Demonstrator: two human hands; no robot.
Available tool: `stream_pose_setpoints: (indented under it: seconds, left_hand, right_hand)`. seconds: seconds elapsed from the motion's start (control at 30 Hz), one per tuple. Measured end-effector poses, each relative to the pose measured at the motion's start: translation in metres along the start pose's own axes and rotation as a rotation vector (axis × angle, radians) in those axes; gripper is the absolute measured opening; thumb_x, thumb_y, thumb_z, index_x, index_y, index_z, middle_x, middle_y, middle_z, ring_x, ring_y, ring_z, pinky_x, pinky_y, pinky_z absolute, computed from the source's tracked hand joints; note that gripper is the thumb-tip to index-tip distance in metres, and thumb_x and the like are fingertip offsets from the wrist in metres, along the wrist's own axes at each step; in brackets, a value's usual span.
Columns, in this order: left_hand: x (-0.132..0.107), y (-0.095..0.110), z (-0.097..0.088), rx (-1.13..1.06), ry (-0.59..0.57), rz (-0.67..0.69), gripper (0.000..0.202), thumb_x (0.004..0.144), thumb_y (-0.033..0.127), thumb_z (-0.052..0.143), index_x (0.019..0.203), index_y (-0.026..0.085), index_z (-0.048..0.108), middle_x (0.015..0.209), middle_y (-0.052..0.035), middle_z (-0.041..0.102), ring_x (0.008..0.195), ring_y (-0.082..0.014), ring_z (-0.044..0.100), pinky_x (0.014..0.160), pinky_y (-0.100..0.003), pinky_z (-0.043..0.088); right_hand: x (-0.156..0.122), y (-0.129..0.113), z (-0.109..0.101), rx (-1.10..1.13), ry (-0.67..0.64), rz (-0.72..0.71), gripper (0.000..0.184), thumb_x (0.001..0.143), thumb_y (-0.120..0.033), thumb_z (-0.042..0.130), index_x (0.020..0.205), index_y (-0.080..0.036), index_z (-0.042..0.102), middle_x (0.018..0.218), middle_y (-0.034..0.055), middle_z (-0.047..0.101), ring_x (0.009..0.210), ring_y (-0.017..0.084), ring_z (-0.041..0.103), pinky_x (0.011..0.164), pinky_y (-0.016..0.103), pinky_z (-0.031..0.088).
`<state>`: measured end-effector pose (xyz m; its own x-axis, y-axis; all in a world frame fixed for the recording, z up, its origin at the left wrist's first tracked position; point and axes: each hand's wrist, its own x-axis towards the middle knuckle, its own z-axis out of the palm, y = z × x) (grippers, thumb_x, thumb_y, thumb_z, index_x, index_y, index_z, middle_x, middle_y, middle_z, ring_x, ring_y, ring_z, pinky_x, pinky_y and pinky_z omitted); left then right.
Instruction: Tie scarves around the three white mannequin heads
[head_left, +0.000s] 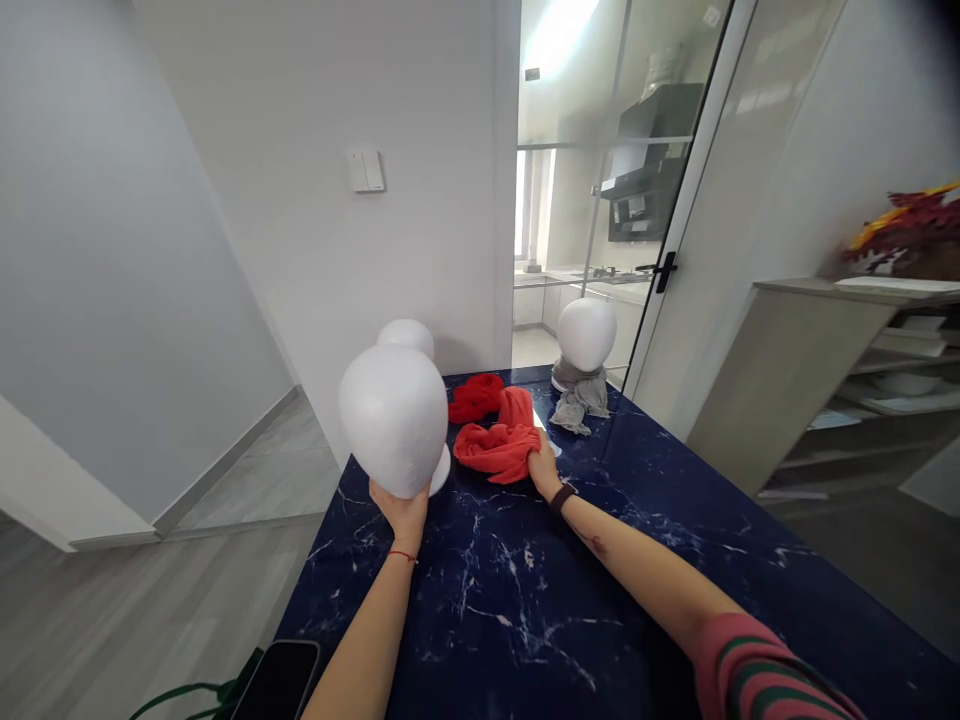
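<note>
My left hand (401,510) is wrapped under a white foam mannequin head (394,420), gripping it around the neck. The hand's fingers are mostly hidden by the head. Behind it, partly covered, stands a second white foam head (406,335). On the right, my right hand (544,465) closes on the edge of a coral-red scarf (499,450), which lies bunched in a loop on the table. A darker red scarf (476,397) sits crumpled just beyond. At the far end, a third foam head (586,335) has a grey scarf (581,395) draped around its neck.
The dark blue marbled table (510,600) stands against the wall. A phone (277,680) lies at the lower left by a green cord. Glass doors with a black handle (665,272) are behind, and a shelf unit (795,370) stands at the right. A white flat item is partly under the coral scarf.
</note>
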<state>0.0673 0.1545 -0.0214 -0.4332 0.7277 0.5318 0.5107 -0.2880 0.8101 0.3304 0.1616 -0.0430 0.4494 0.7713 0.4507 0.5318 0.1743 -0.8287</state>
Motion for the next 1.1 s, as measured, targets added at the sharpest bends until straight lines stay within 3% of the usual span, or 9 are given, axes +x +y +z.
stream_pose_setpoints:
  seconds: [0.1, 0.2, 0.27, 0.33, 0.47, 0.7, 0.83, 0.93, 1.1]
  left_hand:
    - [-0.036, 0.019, 0.008, -0.042, -0.032, -0.051, 0.078, 0.051, 0.042, 0.077, 0.119, 0.016, 0.048, 0.121, -0.0148, 0.054, 0.123, -0.0344, 0.041, 0.100, -0.051, 0.035]
    - [-0.075, 0.045, 0.017, -0.070, -0.118, -0.091, 0.083, 0.051, 0.045, 0.077, 0.122, 0.017, 0.044, 0.122, -0.0137, 0.051, 0.118, -0.0312, 0.046, 0.098, -0.046, 0.037]
    - [-0.095, 0.062, 0.020, -0.070, -0.165, -0.081, 0.083, 0.053, 0.047, 0.076, 0.123, 0.018, 0.042, 0.121, -0.0130, 0.051, 0.116, -0.0305, 0.047, 0.097, -0.045, 0.038]
    - [-0.108, 0.075, 0.022, -0.052, -0.195, -0.055, 0.081, 0.054, 0.048, 0.076, 0.122, 0.019, 0.042, 0.119, -0.0128, 0.052, 0.114, -0.0310, 0.048, 0.095, -0.045, 0.039]
    - [-0.113, 0.084, 0.024, 0.009, -0.196, 0.002, 0.079, 0.055, 0.051, 0.075, 0.120, 0.018, 0.043, 0.114, -0.0134, 0.052, 0.112, -0.0331, 0.049, 0.094, -0.046, 0.039]
    - [-0.104, 0.072, 0.027, 0.034, -0.167, 0.050, 0.085, 0.054, 0.058, 0.074, 0.122, 0.019, 0.041, 0.114, -0.0122, 0.053, 0.110, -0.0319, 0.051, 0.091, -0.045, 0.041]
    - [-0.106, 0.072, 0.028, 0.073, -0.193, 0.093, 0.086, 0.051, 0.059, 0.075, 0.119, 0.017, 0.044, 0.111, -0.0124, 0.055, 0.107, -0.0323, 0.052, 0.089, -0.046, 0.043]
    - [-0.107, 0.073, 0.027, 0.112, -0.206, 0.096, 0.086, 0.050, 0.060, 0.075, 0.118, 0.015, 0.045, 0.109, -0.0124, 0.055, 0.106, -0.0327, 0.053, 0.088, -0.046, 0.043]
    - [-0.103, 0.068, 0.024, 0.123, -0.192, 0.091, 0.089, 0.051, 0.060, 0.074, 0.120, 0.014, 0.043, 0.110, -0.0125, 0.054, 0.108, -0.0319, 0.052, 0.091, -0.046, 0.042]
  right_hand:
    - [-0.006, 0.016, -0.062, -0.027, 0.058, -0.054, 0.030, 0.078, -0.022, 0.032, 0.102, -0.017, 0.050, 0.092, 0.0086, 0.063, 0.079, 0.019, 0.057, 0.074, 0.031, 0.046]
    - [-0.006, 0.041, -0.126, -0.190, 0.197, -0.154, 0.027, 0.079, -0.028, 0.038, 0.100, -0.016, 0.052, 0.094, 0.0104, 0.062, 0.084, 0.022, 0.056, 0.079, 0.036, 0.046]
    - [-0.005, 0.057, -0.156, -0.318, 0.253, -0.173, 0.030, 0.076, -0.025, 0.039, 0.102, -0.015, 0.053, 0.096, 0.0125, 0.060, 0.089, 0.025, 0.055, 0.082, 0.041, 0.045]
    - [-0.006, 0.071, -0.171, -0.437, 0.252, -0.181, 0.036, 0.073, -0.019, 0.039, 0.106, -0.014, 0.053, 0.099, 0.0144, 0.059, 0.095, 0.027, 0.054, 0.086, 0.044, 0.044]
    - [-0.010, 0.078, -0.169, -0.533, 0.164, -0.188, 0.041, 0.074, -0.015, 0.038, 0.112, -0.012, 0.053, 0.109, 0.0156, 0.058, 0.103, 0.027, 0.053, 0.089, 0.043, 0.045]
    - [-0.019, 0.057, -0.161, -0.504, 0.027, -0.291, 0.057, 0.078, -0.014, 0.040, 0.135, -0.016, 0.037, 0.127, 0.0144, 0.047, 0.114, 0.026, 0.049, 0.091, 0.040, 0.044]
    - [-0.029, 0.039, -0.163, -0.637, -0.031, -0.345, 0.044, 0.081, -0.016, 0.042, 0.122, -0.025, 0.056, 0.138, 0.0109, 0.037, 0.124, 0.031, 0.038, 0.096, 0.045, 0.038]
    - [-0.035, 0.025, -0.162, -0.630, -0.094, -0.381, 0.033, 0.082, -0.019, 0.045, 0.109, -0.024, 0.064, 0.132, 0.0100, 0.045, 0.118, 0.030, 0.043, 0.093, 0.045, 0.038]
    - [-0.043, 0.016, -0.158, -0.463, -0.195, -0.284, 0.041, 0.078, -0.015, 0.047, 0.118, -0.022, 0.057, 0.106, 0.0073, 0.065, 0.091, 0.022, 0.061, 0.079, 0.030, 0.045]
